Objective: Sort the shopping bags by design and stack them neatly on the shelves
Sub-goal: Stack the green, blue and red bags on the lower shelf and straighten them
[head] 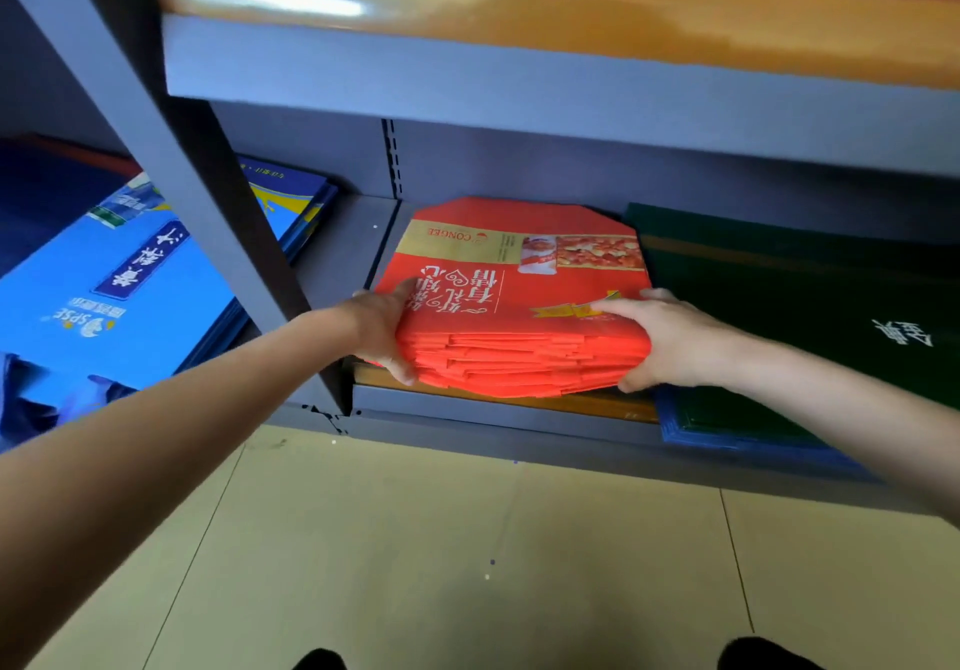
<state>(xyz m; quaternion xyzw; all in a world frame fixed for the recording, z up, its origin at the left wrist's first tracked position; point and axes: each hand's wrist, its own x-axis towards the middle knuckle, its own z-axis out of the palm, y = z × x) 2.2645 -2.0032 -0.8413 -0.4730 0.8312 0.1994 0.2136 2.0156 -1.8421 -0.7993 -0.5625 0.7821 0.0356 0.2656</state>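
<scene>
Grey metal shelving (519, 82) fills the upper half of the view, standing on a beige tiled floor (415, 539). On the bottom shelf (498, 409), at the centre of the view, sits the stack of red shopping bags (519, 306), folded flat, with white characters, a gold band and a food photograph on the top bag. The stack rests on an orange-brown sheet (597, 404) that lines the shelf, and its front edge lies near the shelf lip.

The left hand (384, 331) grips the stack at its 9 o'clock side, thumb on the top bag and fingers curled beneath the lower layers. The right hand (670, 342) grips the 3 o'clock side the same way, with fingers laid over the top corner and thumb under the edge. Both bare forearms reach in from the lower corners of the view.

At 3 o'clock from the red stack, just beside it, lies a stack of dark green bags (779, 306) with white characters; blue edges (727, 441) show beneath its front corner. At 9 o'clock, beyond a slanted grey upright post (208, 191), lies a stack of blue bags (130, 295) printed with white characters and the letters SPSE. A bare strip of grey shelf separates the blue bags from the red stack.

At 12 o'clock, the upper shelf carries orange material under a glossy film (519, 9); its details are blurred. At 6 o'clock, two dark shoe tips (758, 656) show at the bottom edge.
</scene>
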